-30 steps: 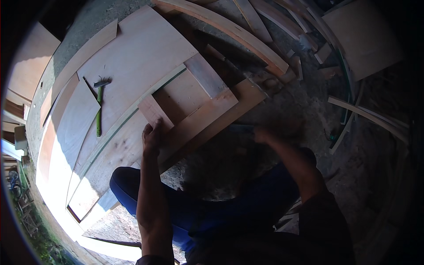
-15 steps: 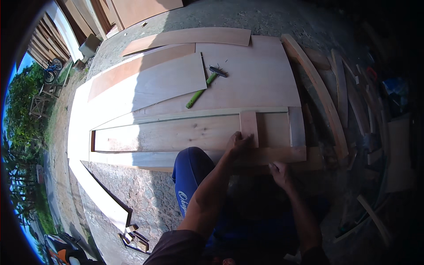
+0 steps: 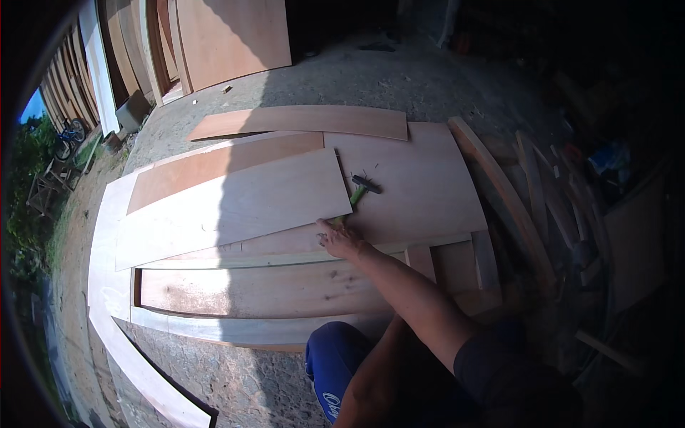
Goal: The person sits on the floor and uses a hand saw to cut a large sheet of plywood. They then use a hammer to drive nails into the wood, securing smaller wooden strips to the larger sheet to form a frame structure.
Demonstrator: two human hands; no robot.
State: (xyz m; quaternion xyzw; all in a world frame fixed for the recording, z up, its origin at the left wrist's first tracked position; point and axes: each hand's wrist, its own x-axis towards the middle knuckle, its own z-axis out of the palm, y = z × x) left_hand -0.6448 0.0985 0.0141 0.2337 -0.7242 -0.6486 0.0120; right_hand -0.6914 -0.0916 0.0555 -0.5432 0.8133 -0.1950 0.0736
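My right hand reaches across the plywood sheet and closes round the green handle of a hammer. The hammer's dark head points away from me, beside a few loose nails. My left forearm passes under the right arm, which hides the left hand and its fingers. Near that arm, a short wooden board lies across a long wooden frame. Inside the frame is a long recessed panel, partly in sunlight.
Thin plywood pieces overlap on the large sheet, with a long strip beyond. Curved timber offcuts clutter the shaded right. A pale board lies at lower left on rough ground. Tall panels lean at the back.
My right hand has moved from the frame's near edge to the hammer handle. The left hand, earlier on the short board, is now hidden. The view has tilted up.
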